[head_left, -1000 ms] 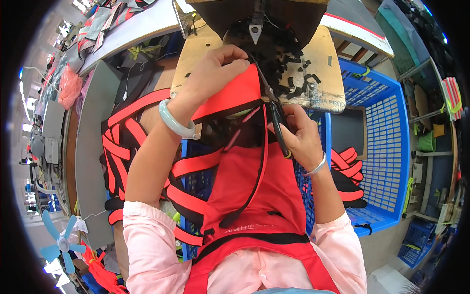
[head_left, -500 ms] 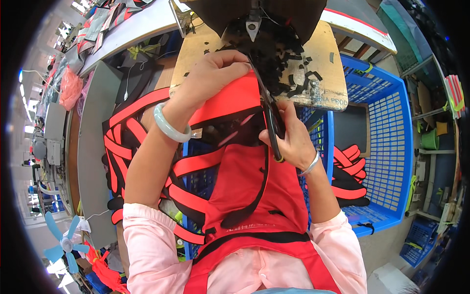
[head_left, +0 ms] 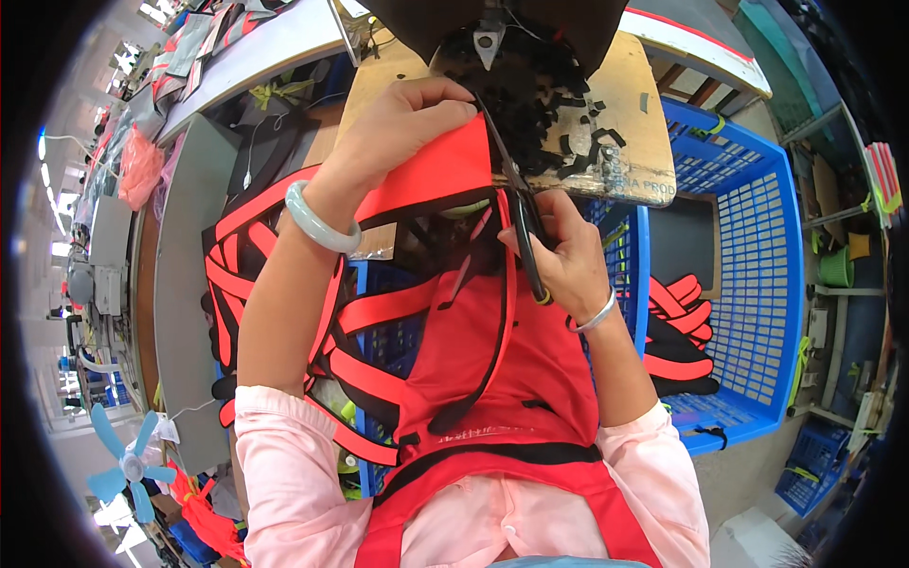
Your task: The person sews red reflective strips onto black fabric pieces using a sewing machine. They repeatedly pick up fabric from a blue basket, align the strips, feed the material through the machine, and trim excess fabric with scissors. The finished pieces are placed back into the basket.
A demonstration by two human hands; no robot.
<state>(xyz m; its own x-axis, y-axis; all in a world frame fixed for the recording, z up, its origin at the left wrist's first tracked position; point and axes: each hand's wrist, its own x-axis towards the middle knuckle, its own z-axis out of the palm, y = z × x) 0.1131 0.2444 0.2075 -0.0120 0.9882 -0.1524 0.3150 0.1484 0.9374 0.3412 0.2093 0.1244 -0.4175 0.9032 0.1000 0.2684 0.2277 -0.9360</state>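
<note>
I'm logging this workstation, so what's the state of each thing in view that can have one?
Left hand, pinching the red fabric
Right hand, gripping the scissors
Scissors, held; blades open or shut, unclear
Red fabric, spread fairly flat
Black scraps, loose on the tan board
Large blue basket, open-topped, straps inside
Apron, worn
Fan, running or not, unclear

1. A pale blue fan (head_left: 133, 469) with five blades stands at the lower left.
2. A pink plastic bag (head_left: 140, 172) hangs beyond a grey panel (head_left: 192, 303).
3. Grey cloth pieces (head_left: 194, 49) with red edging lie heaped at the upper left, beside a white tabletop (head_left: 256, 62).
4. A green bin (head_left: 836, 269) stands at the right, near a small blue crate (head_left: 808, 476) lower down.
</note>
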